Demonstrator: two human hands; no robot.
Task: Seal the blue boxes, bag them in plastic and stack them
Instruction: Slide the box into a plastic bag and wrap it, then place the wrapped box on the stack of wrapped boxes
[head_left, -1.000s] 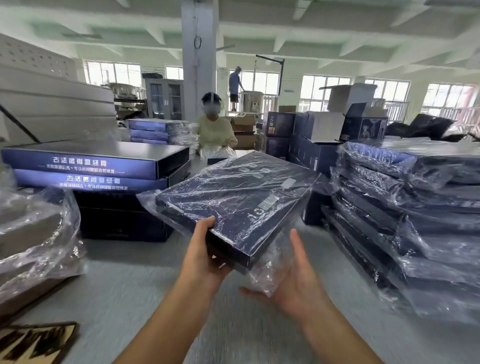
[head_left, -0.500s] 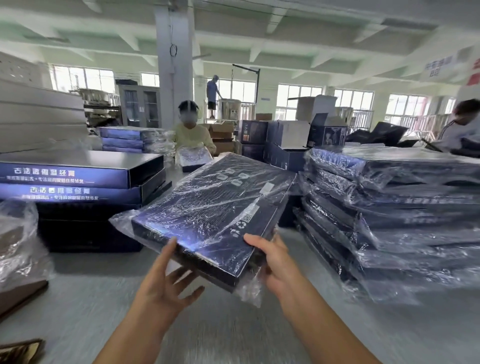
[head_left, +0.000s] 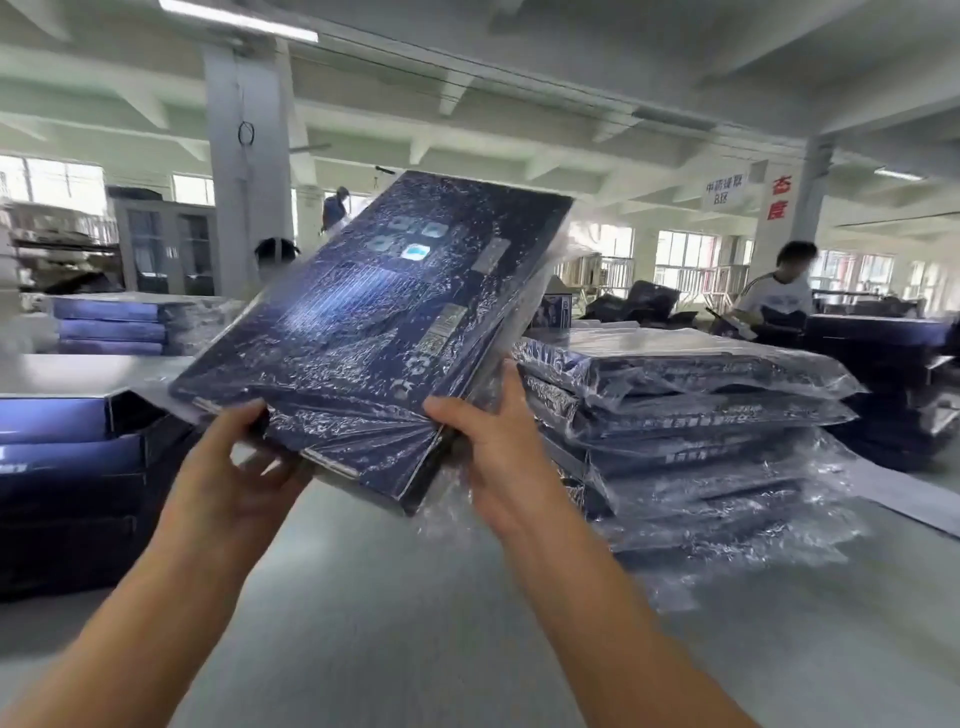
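A flat dark blue box wrapped in a clear plastic bag is held up in the air, tilted with its far end raised. My left hand grips its near left edge from below. My right hand grips the near right corner, thumb on top, with loose plastic bunched under it. To the right stands a stack of bagged blue boxes on the grey table. On the left sits a stack of blue boxes without bags.
Another pile of blue boxes lies at the far left of the table. A person in a white shirt works at the back right among dark boxes. A white pillar and a grey cabinet stand behind.
The bagged box has risen and tilted upward, moving toward the right-hand stack. Both hands now grip its near edge, and the view has turned right.
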